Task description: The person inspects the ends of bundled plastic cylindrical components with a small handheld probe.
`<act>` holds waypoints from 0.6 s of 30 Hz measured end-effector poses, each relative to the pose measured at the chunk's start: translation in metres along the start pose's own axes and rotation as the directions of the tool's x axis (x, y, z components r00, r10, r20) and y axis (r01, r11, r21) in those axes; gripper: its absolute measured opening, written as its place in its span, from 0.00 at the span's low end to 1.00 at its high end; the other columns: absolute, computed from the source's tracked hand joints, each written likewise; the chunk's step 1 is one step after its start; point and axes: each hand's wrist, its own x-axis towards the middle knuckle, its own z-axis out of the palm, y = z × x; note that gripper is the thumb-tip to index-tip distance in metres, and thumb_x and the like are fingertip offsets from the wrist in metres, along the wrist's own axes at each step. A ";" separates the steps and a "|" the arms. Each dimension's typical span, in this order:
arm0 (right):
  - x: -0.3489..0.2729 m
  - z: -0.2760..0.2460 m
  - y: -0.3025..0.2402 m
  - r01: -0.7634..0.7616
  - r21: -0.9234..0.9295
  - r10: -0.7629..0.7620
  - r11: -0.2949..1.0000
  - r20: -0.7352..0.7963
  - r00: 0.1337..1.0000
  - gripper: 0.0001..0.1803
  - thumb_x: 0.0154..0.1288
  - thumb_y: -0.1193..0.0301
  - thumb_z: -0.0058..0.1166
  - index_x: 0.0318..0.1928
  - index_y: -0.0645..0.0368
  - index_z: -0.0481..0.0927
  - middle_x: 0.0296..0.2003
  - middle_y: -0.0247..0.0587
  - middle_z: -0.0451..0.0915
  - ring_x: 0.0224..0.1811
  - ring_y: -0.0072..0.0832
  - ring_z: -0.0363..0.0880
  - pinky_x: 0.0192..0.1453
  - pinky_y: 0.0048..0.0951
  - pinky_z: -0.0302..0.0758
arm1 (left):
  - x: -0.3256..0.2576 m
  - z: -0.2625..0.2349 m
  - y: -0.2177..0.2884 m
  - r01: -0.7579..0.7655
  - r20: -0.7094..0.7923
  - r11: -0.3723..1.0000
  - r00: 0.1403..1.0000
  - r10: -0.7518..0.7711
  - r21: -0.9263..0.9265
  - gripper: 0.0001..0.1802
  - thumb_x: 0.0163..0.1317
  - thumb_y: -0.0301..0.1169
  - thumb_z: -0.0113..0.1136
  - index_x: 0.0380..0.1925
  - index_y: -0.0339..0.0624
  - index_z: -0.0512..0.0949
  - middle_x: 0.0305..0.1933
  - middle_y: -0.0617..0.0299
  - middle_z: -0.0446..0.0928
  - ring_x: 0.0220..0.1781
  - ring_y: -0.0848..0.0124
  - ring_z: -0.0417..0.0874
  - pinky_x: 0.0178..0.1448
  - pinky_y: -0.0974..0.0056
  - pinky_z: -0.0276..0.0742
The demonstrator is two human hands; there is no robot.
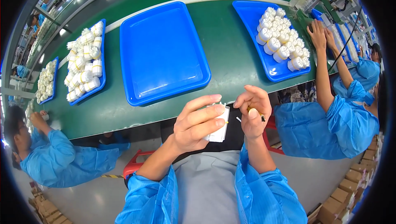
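My left hand (194,120) is closed around a small stack of flat white pieces (218,130). A yellow spot shows at the stack's edge, and the fingers cover much of its far part. Just to the right, my right hand (255,110) has its fingers curled round a thin pen-like tool (262,116) with a dark tip. Most of that tool is hidden in the hand, so its exact kind does not show. Both hands are raised in front of my body, near the workbench's front edge. A short thin white piece (238,119) shows between them.
On the green workbench (225,38) stands a bare blue tray (163,54). Another blue tray (280,73) at right holds white banded bundles (280,38); more banded bundles (86,63) fill trays at left. Co-workers in blue sit on both sides, one's hands (318,34) on the bench.
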 end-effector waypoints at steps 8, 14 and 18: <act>-0.010 0.011 -0.006 -0.080 0.015 0.081 0.997 -0.082 0.993 0.23 0.65 0.57 0.56 0.45 0.67 0.77 0.25 0.40 0.76 0.20 0.16 0.62 0.26 0.22 0.58 | 0.006 -0.006 -0.002 -0.135 0.113 0.937 0.988 0.104 0.321 0.22 0.42 0.25 0.72 0.42 0.53 0.83 0.47 0.63 0.74 0.53 0.59 0.76 0.49 0.54 0.84; 0.001 0.018 -0.047 0.047 0.465 -0.033 0.884 -0.039 0.999 0.29 0.72 0.53 0.45 0.16 0.53 0.58 0.14 0.30 0.59 0.15 0.25 0.54 0.23 0.30 0.52 | -0.008 -0.002 -0.004 0.105 0.050 0.963 0.991 -0.121 0.247 0.27 0.35 0.16 0.71 0.41 0.46 0.80 0.46 0.54 0.71 0.34 0.59 0.79 0.33 0.62 0.77; 0.002 0.037 -0.065 0.162 0.535 -0.153 0.829 -0.061 0.986 0.31 0.75 0.50 0.42 0.15 0.52 0.57 0.11 0.29 0.57 0.12 0.25 0.54 0.21 0.29 0.53 | -0.008 0.002 0.001 0.191 0.084 0.958 0.974 -0.213 0.212 0.27 0.36 0.17 0.71 0.42 0.44 0.78 0.45 0.53 0.75 0.34 0.59 0.79 0.33 0.60 0.77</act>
